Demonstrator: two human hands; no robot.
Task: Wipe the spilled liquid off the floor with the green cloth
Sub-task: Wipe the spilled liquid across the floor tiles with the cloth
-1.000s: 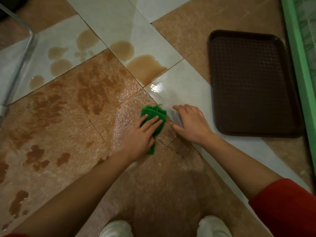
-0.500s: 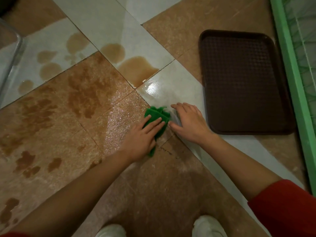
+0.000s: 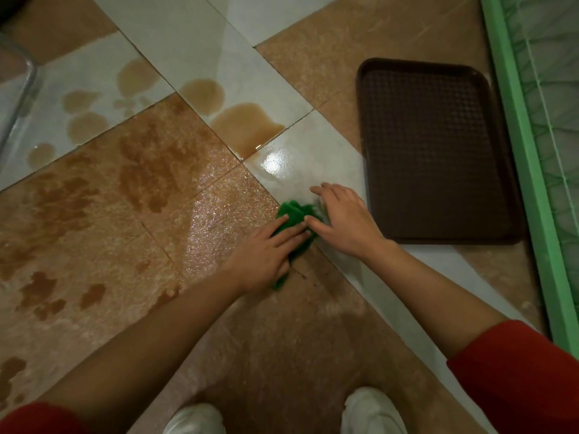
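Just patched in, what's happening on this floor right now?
A person is wiping brown liquid off a tiled floor. The left hand presses a green cloth flat with straight fingers; the right hand rests open beside it. Brown puddles lie beyond the cloth, unwiped. A brown tray sits on the floor to the right.

Red sleeves [image 3: 520, 377] (pushed up), white shoes [image 3: 371, 410].
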